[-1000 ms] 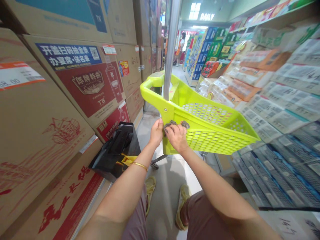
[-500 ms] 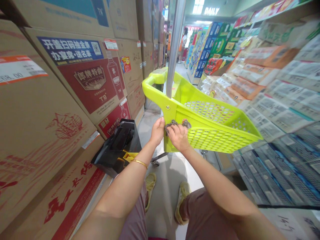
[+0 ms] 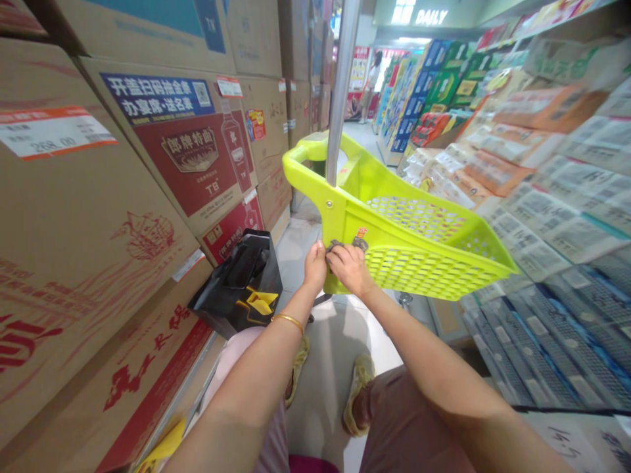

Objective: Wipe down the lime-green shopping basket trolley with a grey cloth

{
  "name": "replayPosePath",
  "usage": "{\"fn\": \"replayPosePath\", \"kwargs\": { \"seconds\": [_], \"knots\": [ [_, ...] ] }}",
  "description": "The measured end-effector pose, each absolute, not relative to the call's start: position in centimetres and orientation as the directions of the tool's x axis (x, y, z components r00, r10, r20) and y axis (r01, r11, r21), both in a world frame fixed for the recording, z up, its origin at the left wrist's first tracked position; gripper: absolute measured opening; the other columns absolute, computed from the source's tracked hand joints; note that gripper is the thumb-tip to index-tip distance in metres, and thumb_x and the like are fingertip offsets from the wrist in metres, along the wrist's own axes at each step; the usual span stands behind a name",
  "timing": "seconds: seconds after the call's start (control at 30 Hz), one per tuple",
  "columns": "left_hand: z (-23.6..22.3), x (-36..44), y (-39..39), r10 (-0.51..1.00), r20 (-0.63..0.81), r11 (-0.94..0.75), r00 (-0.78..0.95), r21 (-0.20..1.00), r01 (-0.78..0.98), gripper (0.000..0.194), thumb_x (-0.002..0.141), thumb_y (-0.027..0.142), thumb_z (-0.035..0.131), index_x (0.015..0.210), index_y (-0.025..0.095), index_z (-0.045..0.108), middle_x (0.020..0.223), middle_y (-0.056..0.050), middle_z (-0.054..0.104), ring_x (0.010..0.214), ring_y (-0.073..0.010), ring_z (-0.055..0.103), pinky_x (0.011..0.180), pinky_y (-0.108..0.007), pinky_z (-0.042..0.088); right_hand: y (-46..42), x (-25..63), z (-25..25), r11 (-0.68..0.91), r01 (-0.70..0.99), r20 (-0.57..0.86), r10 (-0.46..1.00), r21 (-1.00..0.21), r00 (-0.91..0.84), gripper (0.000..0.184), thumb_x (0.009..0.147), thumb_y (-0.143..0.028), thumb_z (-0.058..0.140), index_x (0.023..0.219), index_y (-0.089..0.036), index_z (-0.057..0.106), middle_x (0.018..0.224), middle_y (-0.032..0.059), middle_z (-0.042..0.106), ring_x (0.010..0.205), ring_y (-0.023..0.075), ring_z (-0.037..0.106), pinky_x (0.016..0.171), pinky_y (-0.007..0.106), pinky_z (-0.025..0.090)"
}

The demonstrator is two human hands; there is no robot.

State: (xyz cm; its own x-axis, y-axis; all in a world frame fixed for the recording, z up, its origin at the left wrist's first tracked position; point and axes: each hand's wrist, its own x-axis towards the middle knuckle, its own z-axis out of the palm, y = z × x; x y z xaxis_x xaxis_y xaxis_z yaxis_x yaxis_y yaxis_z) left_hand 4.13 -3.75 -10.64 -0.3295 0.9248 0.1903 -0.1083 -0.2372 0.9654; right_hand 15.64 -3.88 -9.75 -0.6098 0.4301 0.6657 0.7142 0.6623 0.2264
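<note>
A lime-green plastic shopping cart basket (image 3: 409,230) on a metal pole stands before me. My left hand (image 3: 314,264) is closed around the rear edge of its side panel, thumb up. Against the outside of that panel my right hand (image 3: 349,266) presses a crumpled grey-brown cloth (image 3: 361,244), fingers curled over it, so that only parts of the cloth show. Just above the cloth a small orange sticker (image 3: 362,232) is visible on the panel.
Stacked cartons (image 3: 190,157) line the left side. A black bag (image 3: 241,282) with yellow stands on the floor beside them. Packed goods (image 3: 522,171) fill the right shelves. A person (image 3: 371,85) stands far down the aisle.
My right hand and the cloth have shifted slightly left along the panel, and the orange sticker shows more. The view has turned a little left. My left hand stays on the edge.
</note>
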Motion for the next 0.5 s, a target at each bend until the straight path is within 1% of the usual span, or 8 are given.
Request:
{"fn": "replayPosePath", "kwargs": {
  "seconds": [0.1, 0.13, 0.2, 0.27, 0.33, 0.43, 0.5],
  "knots": [
    [-12.5, 4.3, -3.7, 0.942, 0.132, -0.198, -0.31, 0.962, -0.191, 0.04, 0.09, 0.051, 0.037, 0.091, 0.016, 0.056, 0.09, -0.004, 0.064, 0.089, -0.0145, 0.058, 0.084, -0.028, 0.046, -3.5, 15.6, -7.9, 0.675, 0.714, 0.688, 0.429, 0.187, -0.585, 0.022, 0.09, -0.026, 0.048, 0.104, -0.022, 0.064, 0.106, 0.0079, 0.06, 0.101, 0.0185, 0.045, 0.087, 0.033, 0.03],
    [-13.1, 4.3, -3.7, 0.953, 0.095, -0.165, -0.289, 0.96, -0.227, 0.04, 0.09, 0.05, 0.037, 0.093, 0.015, 0.056, 0.093, -0.005, 0.065, 0.09, -0.015, 0.058, 0.085, -0.029, 0.046, -3.4, 15.6, -7.3, 0.671, 0.719, 0.709, 0.419, 0.179, -0.567, 0.022, 0.089, -0.028, 0.048, 0.104, -0.023, 0.064, 0.108, 0.008, 0.059, 0.103, 0.0188, 0.045, 0.088, 0.033, 0.03],
    [-14.1, 4.3, -3.7, 0.962, 0.069, -0.141, -0.265, 0.955, -0.261, 0.039, 0.091, 0.049, 0.037, 0.096, 0.015, 0.057, 0.099, -0.006, 0.065, 0.094, -0.0163, 0.058, 0.088, -0.031, 0.045, -3.1, 15.6, -6.3, 0.648, 0.743, 0.76, 0.395, 0.168, -0.516, 0.022, 0.089, -0.029, 0.049, 0.104, -0.024, 0.064, 0.11, 0.008, 0.059, 0.107, 0.0202, 0.043, 0.091, 0.035, 0.028],
    [-15.0, 4.3, -3.6, 0.968, 0.092, -0.154, -0.234, 0.953, -0.26, 0.04, 0.09, 0.049, 0.038, 0.098, 0.015, 0.058, 0.103, -0.007, 0.065, 0.097, -0.0178, 0.058, 0.09, -0.033, 0.044, -2.8, 15.5, -5.9, 0.605, 0.78, 0.795, 0.39, 0.16, -0.465, 0.024, 0.089, -0.031, 0.049, 0.107, -0.025, 0.064, 0.11, 0.0079, 0.059, 0.109, 0.0217, 0.041, 0.093, 0.037, 0.027],
    [-15.5, 4.1, -3.5, 0.974, 0.12, -0.168, -0.19, 0.95, -0.263, 0.043, 0.09, 0.051, 0.038, 0.099, 0.015, 0.059, 0.102, -0.008, 0.066, 0.1, -0.0191, 0.058, 0.092, -0.034, 0.044, -2.5, 15.5, -6.2, 0.565, 0.808, 0.801, 0.403, 0.164, -0.444, 0.026, 0.089, -0.034, 0.048, 0.107, -0.024, 0.064, 0.107, 0.0078, 0.06, 0.107, 0.0227, 0.041, 0.093, 0.038, 0.026],
    [-16.0, 3.9, -3.3, 0.979, 0.143, -0.178, -0.145, 0.947, -0.267, 0.045, 0.088, 0.054, 0.04, 0.099, 0.015, 0.059, 0.1, -0.008, 0.067, 0.1, -0.0191, 0.059, 0.093, -0.034, 0.043, -2.4, 15.7, -7.7, 0.543, 0.817, 0.788, 0.41, 0.193, -0.459, 0.027, 0.09, -0.037, 0.046, 0.105, -0.024, 0.064, 0.103, 0.0073, 0.062, 0.105, 0.0228, 0.041, 0.092, 0.038, 0.024],
    [-16.2, 3.9, -3.2, 0.977, 0.153, -0.188, -0.146, 0.947, -0.26, 0.044, 0.087, 0.054, 0.042, 0.097, 0.015, 0.059, 0.1, -0.007, 0.067, 0.098, -0.0178, 0.059, 0.093, -0.033, 0.043, -2.4, 15.9, -9.0, 0.556, 0.798, 0.766, 0.4, 0.234, -0.503, 0.027, 0.09, -0.036, 0.045, 0.105, -0.024, 0.064, 0.102, 0.0066, 0.062, 0.104, 0.0221, 0.041, 0.091, 0.037, 0.023]
  ]
}}
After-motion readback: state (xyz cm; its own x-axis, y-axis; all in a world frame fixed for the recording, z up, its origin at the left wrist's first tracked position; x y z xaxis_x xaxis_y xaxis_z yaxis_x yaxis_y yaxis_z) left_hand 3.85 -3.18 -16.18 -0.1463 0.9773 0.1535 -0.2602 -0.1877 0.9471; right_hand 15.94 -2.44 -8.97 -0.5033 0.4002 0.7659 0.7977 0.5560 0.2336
